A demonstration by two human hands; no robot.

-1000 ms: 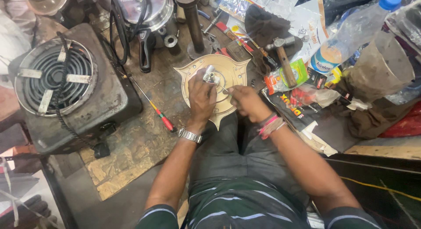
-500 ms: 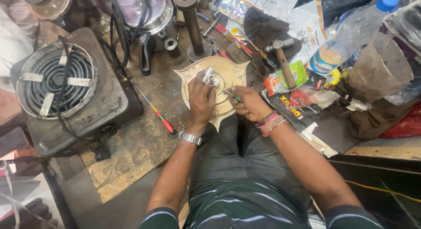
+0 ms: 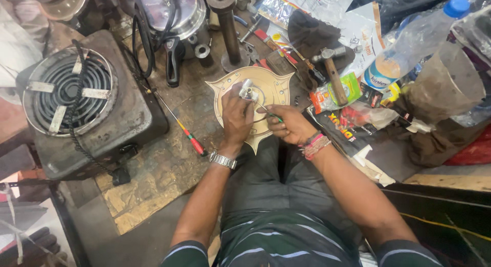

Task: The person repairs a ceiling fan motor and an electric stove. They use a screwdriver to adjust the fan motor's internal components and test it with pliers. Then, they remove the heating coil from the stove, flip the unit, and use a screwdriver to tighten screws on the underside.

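Observation:
A tan star-shaped plate [image 3: 276,88] with pointed lobes lies on the worn workbench in front of me. My left hand [image 3: 236,116], with a metal watch on the wrist, presses on the plate and grips a small silver metal part [image 3: 247,89] at its centre. My right hand [image 3: 289,125], wearing pink and red wrist threads, holds a thin green-handled screwdriver [image 3: 271,113] whose tip points toward that part. My fingers hide the plate's middle.
A dark electric coil stove [image 3: 76,101] stands at left with its black cable. A red-handled screwdriver [image 3: 184,131] lies beside the plate. Behind are a metal cooker [image 3: 179,16], an upright steel post [image 3: 230,31], a hammer [image 3: 332,72], packets and a plastic bottle [image 3: 414,42].
My right hand has drawn slightly right and lower, with the screwdriver still at the silver part. My left hand stays on the plate.

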